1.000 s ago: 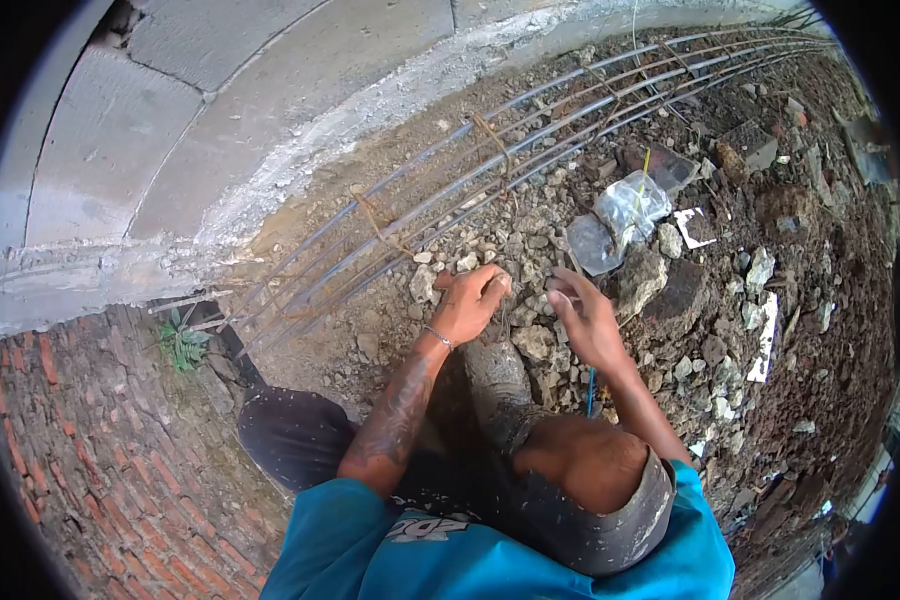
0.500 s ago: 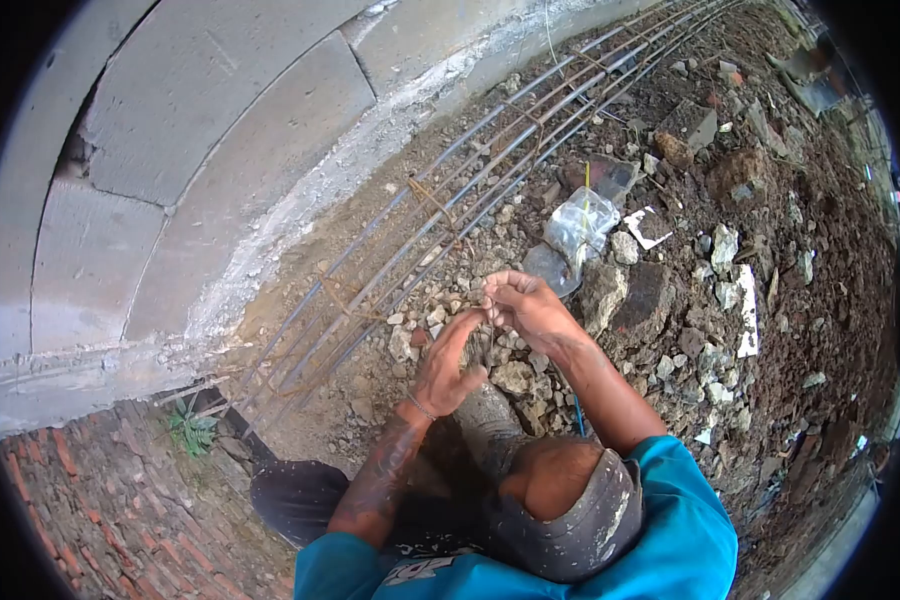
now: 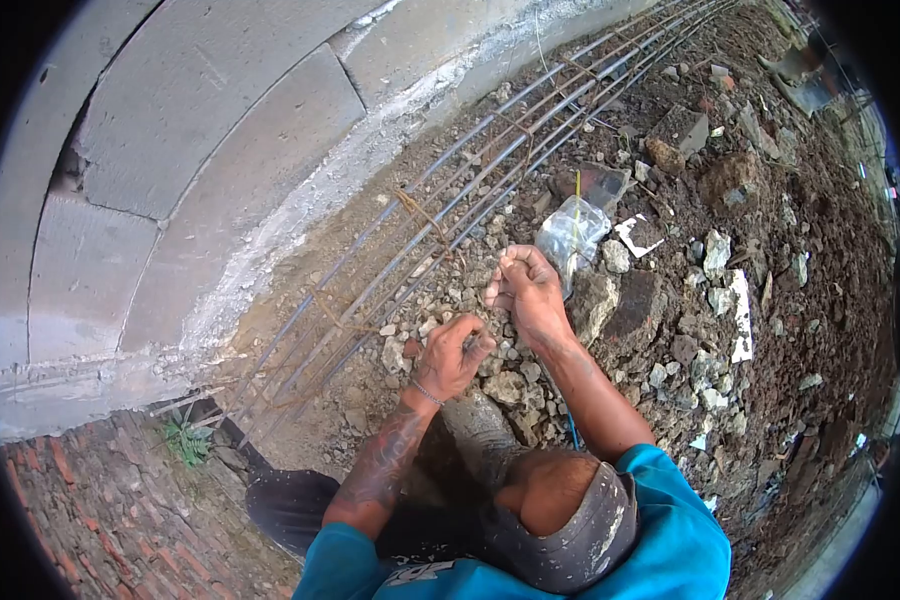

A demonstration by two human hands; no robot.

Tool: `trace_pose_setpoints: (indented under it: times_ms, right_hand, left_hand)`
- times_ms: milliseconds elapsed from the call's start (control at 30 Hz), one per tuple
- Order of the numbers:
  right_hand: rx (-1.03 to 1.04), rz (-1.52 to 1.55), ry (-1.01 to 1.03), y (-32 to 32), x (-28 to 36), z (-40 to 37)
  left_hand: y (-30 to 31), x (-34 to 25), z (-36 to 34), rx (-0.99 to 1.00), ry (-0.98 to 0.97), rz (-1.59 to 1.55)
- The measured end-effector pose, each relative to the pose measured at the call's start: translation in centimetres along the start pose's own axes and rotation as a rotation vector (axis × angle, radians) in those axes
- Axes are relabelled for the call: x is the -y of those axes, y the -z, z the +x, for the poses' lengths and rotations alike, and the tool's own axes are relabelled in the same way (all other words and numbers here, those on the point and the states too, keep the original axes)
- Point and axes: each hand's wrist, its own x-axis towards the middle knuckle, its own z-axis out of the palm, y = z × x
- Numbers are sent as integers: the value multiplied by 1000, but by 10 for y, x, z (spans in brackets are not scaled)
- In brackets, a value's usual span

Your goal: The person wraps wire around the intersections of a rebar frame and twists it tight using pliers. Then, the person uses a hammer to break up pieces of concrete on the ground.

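Observation:
My left hand [image 3: 453, 355] is curled, thumb against the fingers, over the stony ground; whatever it pinches is too small to make out. Slightly higher and to the right, my right hand [image 3: 527, 285] has its thumb and forefinger pressed together and the other fingers curled. Anything between them is hidden. The two hands are apart. Beyond my right hand lies a clear plastic bag [image 3: 573, 232] with a thin yellow stick at it. A long cage of steel bars [image 3: 450, 222], tied with rusty hoops, runs diagonally to the left of both hands.
A grey block wall [image 3: 240, 180] curves along the upper left. Brickwork [image 3: 120, 500] shows at the lower left, near a small green plant [image 3: 188, 442]. Rubble and white broken pieces [image 3: 741, 315] cover the soil at the right, with a large stone [image 3: 597, 305] beside my right wrist.
My hands, close together before, have moved apart. The left has curled its fingers and gone slightly down; the right has risen a little and moved right.

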Motion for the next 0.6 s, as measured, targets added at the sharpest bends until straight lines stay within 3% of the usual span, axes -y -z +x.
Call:
trace_pose_setpoints:
  times_ms: [133,233,267,333,367,400,467,500,533,600]
  right_hand:
    - [-5,-24,147,-5,-10,10]
    - [-56,-252,361,-8,-20,21]
    - [-47,-251,359,-11,-24,24]
    - [-135,-418,466,-17,-31,30]
    - [-129,-423,458,-16,-36,30]
    - [-100,-325,301,-15,-43,31]
    - [-45,-116,3,-13,-60,39]
    - [-23,-262,80,3,-83,49]
    - [-18,-264,77,8,-80,52]
    - [-37,-319,-88,17,-74,61]
  left_hand:
    - [-18,-5,-9,27,118,24]
    - [-35,17,-16,-37,374,-45]
    - [-42,27,-17,-45,377,-42]
    - [-51,35,-12,-71,612,-181]
    - [-56,39,-9,-109,601,-109]
    - [-59,40,-5,-115,607,-111]
    - [-58,43,6,-228,440,386]
    - [-51,30,13,-103,599,384]
    - [-49,29,11,-108,603,385]
    - [-46,29,5,163,508,451]
